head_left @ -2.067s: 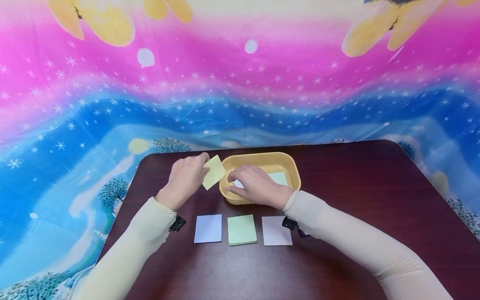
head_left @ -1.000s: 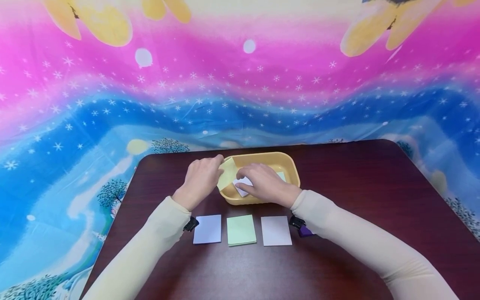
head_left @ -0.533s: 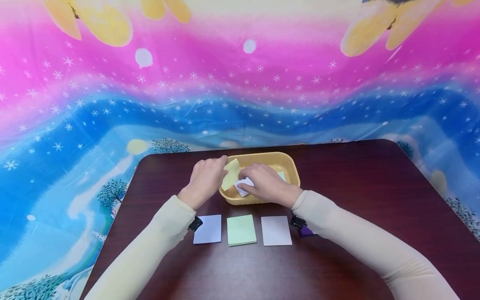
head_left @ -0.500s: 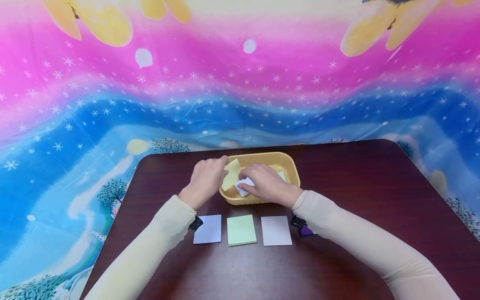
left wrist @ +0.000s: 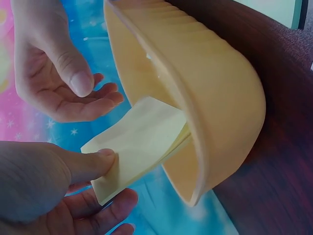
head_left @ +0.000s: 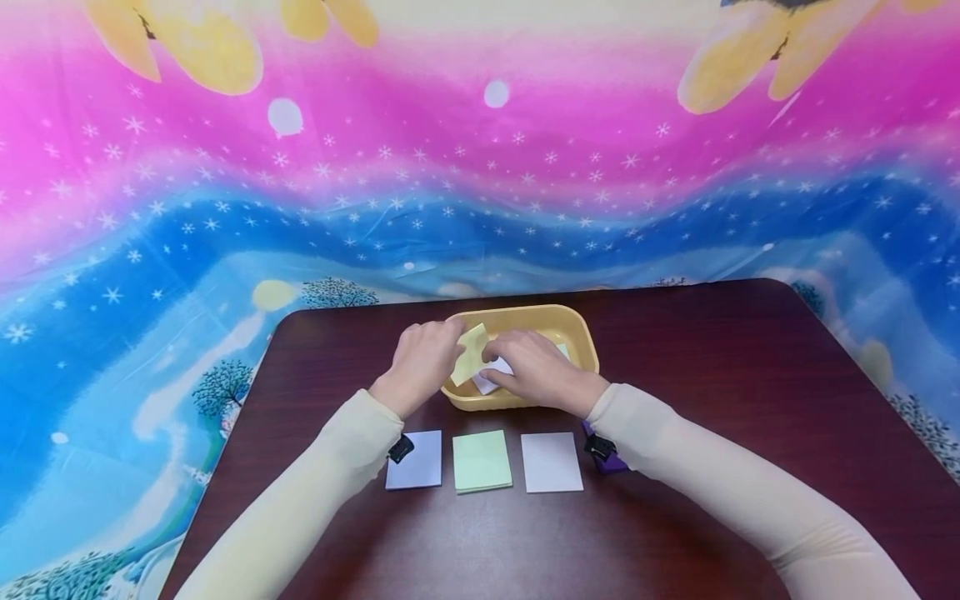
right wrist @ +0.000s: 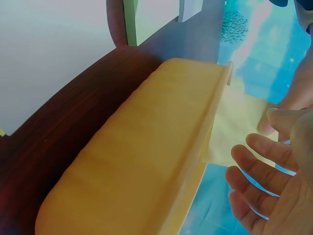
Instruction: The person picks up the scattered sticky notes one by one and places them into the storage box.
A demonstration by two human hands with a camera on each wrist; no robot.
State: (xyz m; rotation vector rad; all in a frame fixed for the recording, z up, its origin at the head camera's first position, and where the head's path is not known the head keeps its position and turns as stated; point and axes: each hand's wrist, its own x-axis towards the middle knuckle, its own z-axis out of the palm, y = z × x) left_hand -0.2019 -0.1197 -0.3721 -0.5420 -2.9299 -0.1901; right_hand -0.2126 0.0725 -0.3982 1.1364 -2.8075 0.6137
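Observation:
My left hand (head_left: 423, 362) pinches a pale yellow sticky note pad (head_left: 469, 354) between thumb and fingers, over the left end of a yellow plastic basin (head_left: 517, 402). In the left wrist view the pad (left wrist: 142, 132) is slightly bent, its far end inside the basin's rim. My right hand (head_left: 542, 368) hovers over the middle of the basin with loosely curled fingers, holding nothing; the right wrist view shows its fingertips (right wrist: 239, 154) close to the yellow pad. Below it in the basin lie a whitish pad (head_left: 491, 377) and a light green one (head_left: 564, 351), both partly hidden by the hand.
In front of the basin, a lavender pad (head_left: 416, 471), a light green pad (head_left: 482, 461) and a pale pinkish pad (head_left: 552, 463) lie in a row on the dark wooden table (head_left: 712, 375). A purple item (head_left: 612, 464) sits partly under my right wrist. A printed cloth (head_left: 480, 183) hangs behind.
My left hand has carried the yellow pad rightward from beside the basin to over its left end. My right hand has shifted slightly right, uncovering more of the whitish pad.

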